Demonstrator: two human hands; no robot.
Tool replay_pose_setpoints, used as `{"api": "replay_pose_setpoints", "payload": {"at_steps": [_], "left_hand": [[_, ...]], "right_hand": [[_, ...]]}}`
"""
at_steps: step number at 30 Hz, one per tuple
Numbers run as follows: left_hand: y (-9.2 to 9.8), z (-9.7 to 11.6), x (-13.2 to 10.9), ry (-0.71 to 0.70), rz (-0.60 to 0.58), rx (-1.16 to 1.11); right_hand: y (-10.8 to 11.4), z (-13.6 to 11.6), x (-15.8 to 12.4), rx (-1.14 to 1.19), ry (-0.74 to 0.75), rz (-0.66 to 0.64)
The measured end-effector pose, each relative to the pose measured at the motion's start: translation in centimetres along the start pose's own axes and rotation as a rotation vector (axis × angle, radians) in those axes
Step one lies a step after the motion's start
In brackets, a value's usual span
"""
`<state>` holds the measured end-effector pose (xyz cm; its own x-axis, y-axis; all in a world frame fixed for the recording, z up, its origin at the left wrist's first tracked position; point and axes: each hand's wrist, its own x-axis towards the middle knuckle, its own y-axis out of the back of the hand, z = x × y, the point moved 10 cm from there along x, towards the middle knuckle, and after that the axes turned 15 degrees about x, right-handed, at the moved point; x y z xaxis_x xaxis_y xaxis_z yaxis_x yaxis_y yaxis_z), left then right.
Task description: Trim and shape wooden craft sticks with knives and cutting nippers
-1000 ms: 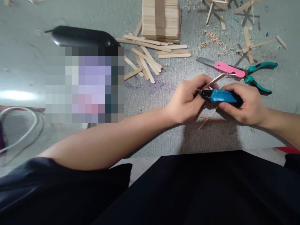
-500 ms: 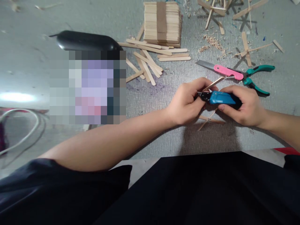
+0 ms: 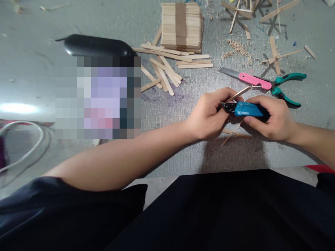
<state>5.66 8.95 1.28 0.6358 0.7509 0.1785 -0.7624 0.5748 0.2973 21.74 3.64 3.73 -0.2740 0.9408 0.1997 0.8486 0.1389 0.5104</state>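
My right hand (image 3: 278, 116) is closed around a blue and black utility knife (image 3: 248, 109), its blade end pointing left at my left thumb and fingers. My left hand (image 3: 210, 113) is closed on a wooden craft stick (image 3: 242, 93), which slants up to the right from behind its fingers. Below the knife, thin crossed craft sticks (image 3: 233, 134) poke out between my hands. Whether they are joined to the held stick is hidden by the hands and knife.
Beyond my hands lie a pink-handled folding saw (image 3: 255, 80) and green-handled pliers (image 3: 290, 77). Further back are a banded stack of craft sticks (image 3: 167, 26), loose sticks (image 3: 164, 71), wood shavings (image 3: 239, 48) and a crossed-stick piece (image 3: 274, 55). A black object (image 3: 96, 43), partly blurred out, stands left.
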Motion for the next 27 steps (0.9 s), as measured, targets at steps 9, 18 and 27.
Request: {"api": "replay_pose_setpoints", "payload": {"at_steps": [9,18,27], "left_hand": [[0.25,0.32,0.15,0.007,0.0,0.079],[0.27,0.49,0.21,-0.021,-0.007,0.098],[0.27,0.6,0.2,-0.026,-0.021,0.124]], "right_hand": [[-0.02,-0.54,0.07,-0.002,0.046,-0.019],[0.0,-0.52,0.08,0.005,0.048,-0.024],[-0.1,-0.38,-0.01,-0.007,0.039,-0.027]]}}
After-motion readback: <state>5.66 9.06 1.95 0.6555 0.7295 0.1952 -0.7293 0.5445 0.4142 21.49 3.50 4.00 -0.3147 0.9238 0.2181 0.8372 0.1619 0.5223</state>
